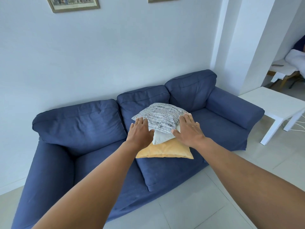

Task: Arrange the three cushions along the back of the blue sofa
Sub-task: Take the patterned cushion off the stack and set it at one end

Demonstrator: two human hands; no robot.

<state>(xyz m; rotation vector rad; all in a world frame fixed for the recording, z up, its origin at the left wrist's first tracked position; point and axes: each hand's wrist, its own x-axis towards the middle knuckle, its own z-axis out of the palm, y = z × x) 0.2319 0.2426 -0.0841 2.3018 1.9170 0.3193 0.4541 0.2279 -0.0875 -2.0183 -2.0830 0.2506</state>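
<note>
Three cushions lie stacked on the middle seat of the blue sofa (92,123). A yellow cushion (166,150) is at the bottom, a white cushion (160,138) sits on it, and a black-and-white patterned cushion (160,117) tops the pile. My left hand (140,132) hovers at the patterned cushion's near left corner with fingers spread. At its near right edge is my right hand (188,131), also spread flat. Neither hand grips anything; whether the fingertips touch the fabric I cannot tell.
The sofa stands against a pale wall with three back pads. A white table (279,106) is close to the sofa's right arm. Light floor tiles (206,204) run in front. A pillar (244,47) and a chair with white cloth (290,66) are at far right.
</note>
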